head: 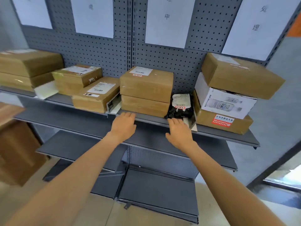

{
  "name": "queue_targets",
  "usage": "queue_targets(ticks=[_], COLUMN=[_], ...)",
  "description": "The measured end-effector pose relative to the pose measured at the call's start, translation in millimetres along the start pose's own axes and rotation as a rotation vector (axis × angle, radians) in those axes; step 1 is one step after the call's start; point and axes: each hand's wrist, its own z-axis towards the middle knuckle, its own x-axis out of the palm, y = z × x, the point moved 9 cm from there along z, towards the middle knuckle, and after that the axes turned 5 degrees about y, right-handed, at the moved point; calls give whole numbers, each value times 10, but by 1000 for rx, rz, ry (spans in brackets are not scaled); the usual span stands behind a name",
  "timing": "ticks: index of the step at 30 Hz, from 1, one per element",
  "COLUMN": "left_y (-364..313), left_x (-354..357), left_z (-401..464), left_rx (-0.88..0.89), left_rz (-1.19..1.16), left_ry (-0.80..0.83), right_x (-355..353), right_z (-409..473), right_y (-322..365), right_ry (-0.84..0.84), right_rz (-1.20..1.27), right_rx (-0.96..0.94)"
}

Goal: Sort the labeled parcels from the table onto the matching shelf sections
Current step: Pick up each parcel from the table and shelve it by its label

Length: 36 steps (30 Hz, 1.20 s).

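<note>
Both my arms reach toward the top grey shelf (151,119). My left hand (124,123) is open, its fingers at the shelf's front edge below a stack of two brown cartons (146,90). My right hand (178,129) is open too, fingers just under a black labeled poly bag (180,106) that stands beside that stack. Neither hand holds anything. Paper section signs hang on the pegboard above, one over this section (167,20).
Left section holds several brown cartons (96,97) and a larger stack at far left (27,69). At right, a brown carton (239,75) sits on a white box (224,101) and another carton. Lower shelves (81,147) stick out below. A wooden surface (9,111) is at left.
</note>
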Motion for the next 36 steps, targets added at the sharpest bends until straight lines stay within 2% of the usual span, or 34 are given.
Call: queue_targets(ticks=[5,9,19,26,31,36], left_y=[508,1104,3009,4414,5253,5903], left_x=[-31,-291,-969,-1281,-1430,-1390], left_z=[-634,-1142,-2748,-3819,-4426,-4888], left_rx=[-99,-218,-615,-862,-954,-1032], left_rz=[128,162,210,188,207,174], left_ry=[49,26,48,34,51,96], right_x=[15,-115,-409,-381,-306,-104], right_z=[-98,-72,-83,-116,-141,-169], right_y=[773,1546,4053,5830,6944,7848], right_ry=[38,4,-75,-92,-103,-36], right_rz=[-16,-27,-37,-4,39,51], right_rx=[-182,-333,-707,-883,-961,-1048])
